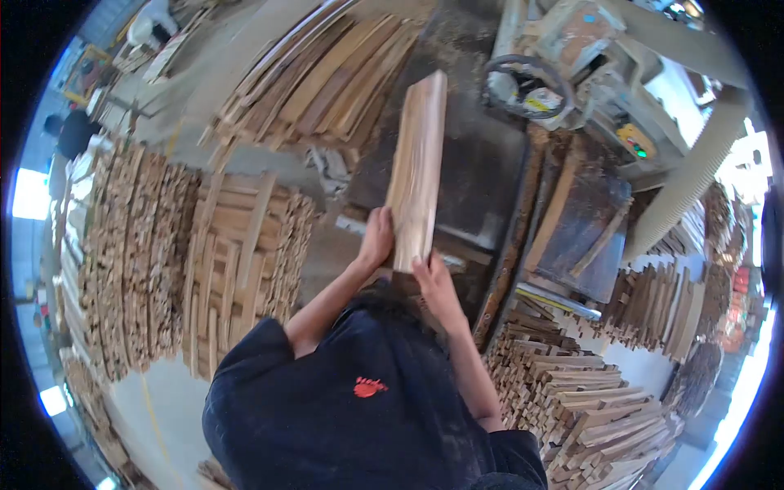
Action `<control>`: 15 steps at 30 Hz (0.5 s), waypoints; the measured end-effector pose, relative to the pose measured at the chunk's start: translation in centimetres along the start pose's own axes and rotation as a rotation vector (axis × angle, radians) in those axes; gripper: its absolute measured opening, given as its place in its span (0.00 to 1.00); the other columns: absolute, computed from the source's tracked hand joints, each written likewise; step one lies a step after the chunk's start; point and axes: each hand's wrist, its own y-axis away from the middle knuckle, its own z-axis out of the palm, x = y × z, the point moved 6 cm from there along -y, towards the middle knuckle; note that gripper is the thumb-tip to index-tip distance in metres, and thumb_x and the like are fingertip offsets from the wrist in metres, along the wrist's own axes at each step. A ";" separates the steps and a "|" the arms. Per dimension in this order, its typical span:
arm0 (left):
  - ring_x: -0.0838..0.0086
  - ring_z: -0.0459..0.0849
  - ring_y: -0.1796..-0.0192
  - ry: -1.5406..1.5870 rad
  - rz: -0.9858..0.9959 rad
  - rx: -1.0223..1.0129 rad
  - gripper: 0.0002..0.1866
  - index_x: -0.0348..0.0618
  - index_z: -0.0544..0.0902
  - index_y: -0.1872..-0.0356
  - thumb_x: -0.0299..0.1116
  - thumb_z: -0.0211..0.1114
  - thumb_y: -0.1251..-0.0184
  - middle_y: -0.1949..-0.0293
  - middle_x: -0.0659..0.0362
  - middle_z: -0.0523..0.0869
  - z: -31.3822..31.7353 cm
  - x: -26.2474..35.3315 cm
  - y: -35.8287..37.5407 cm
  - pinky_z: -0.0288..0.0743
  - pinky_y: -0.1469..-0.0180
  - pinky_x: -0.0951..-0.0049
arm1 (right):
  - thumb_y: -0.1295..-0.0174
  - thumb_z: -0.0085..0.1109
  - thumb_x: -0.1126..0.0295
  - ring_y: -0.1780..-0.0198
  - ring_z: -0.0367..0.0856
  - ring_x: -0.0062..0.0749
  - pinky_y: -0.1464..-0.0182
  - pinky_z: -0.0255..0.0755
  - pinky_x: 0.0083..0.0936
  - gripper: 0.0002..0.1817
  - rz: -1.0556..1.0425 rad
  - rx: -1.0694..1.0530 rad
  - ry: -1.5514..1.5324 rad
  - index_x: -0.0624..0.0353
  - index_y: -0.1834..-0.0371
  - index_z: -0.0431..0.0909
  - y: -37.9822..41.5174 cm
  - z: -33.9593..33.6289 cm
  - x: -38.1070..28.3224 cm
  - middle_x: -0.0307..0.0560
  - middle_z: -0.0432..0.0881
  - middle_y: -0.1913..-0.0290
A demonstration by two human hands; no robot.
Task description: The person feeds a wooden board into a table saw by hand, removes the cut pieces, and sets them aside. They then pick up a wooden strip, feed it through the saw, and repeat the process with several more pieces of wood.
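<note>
A wooden board [418, 171], light with a darker streak along it, extends away from my body over the dark machine table [482, 163]. My left hand [377, 238] grips its left edge near the close end. At the near right corner, my right hand [434, 282] holds the same board, thumb on the top face. The undersides of both hands are hidden. A handwheel [529, 88] stands on the machine beyond the board, to the right.
Long boards [327, 77] are piled at the upper left. Stacked wood [139, 253] stands on the left, with more stacks [596, 408] at the lower right. A ribbed hose [690, 180] runs down at the right. A person [73, 133] is at the far left.
</note>
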 end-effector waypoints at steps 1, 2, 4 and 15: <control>0.35 0.77 0.40 -0.009 -0.170 -0.007 0.23 0.32 0.72 0.39 0.44 0.47 0.18 0.44 0.32 0.79 -0.8 3.4 0.7 0.71 0.38 0.50 | 0.25 0.53 0.46 0.63 0.74 0.23 0.60 0.72 0.28 0.29 0.117 -0.004 -0.024 0.69 0.52 0.76 0.1 -0.4 0.6 0.42 0.79 0.61; 0.36 0.77 0.39 -0.016 -0.130 -0.006 0.24 0.33 0.71 0.36 0.43 0.49 0.18 0.42 0.32 0.79 -0.5 3.4 1.0 0.71 0.39 0.49 | 0.25 0.53 0.49 0.65 0.75 0.24 0.62 0.73 0.28 0.27 0.233 0.034 0.019 0.69 0.51 0.77 0.4 -1.1 3.5 0.44 0.81 0.59; 0.36 0.77 0.37 -0.004 -0.055 -0.016 0.25 0.34 0.69 0.32 0.43 0.50 0.18 0.41 0.31 0.79 0.4 3.9 1.0 0.72 0.39 0.48 | 0.27 0.59 0.58 0.50 0.83 0.35 0.47 0.76 0.33 0.25 0.293 0.105 -0.104 0.72 0.41 0.73 1.0 -0.3 5.7 0.53 0.85 0.51; 0.49 0.90 0.56 0.099 0.283 -0.453 0.35 0.45 0.65 0.23 0.42 0.66 0.26 0.56 0.36 0.87 8.0 1.6 1.1 0.82 0.54 0.60 | 0.31 0.60 0.68 0.27 0.70 0.54 0.28 0.65 0.45 0.18 -0.413 0.522 0.737 0.64 0.42 0.81 -3.0 -4.7 2.5 0.55 0.77 0.32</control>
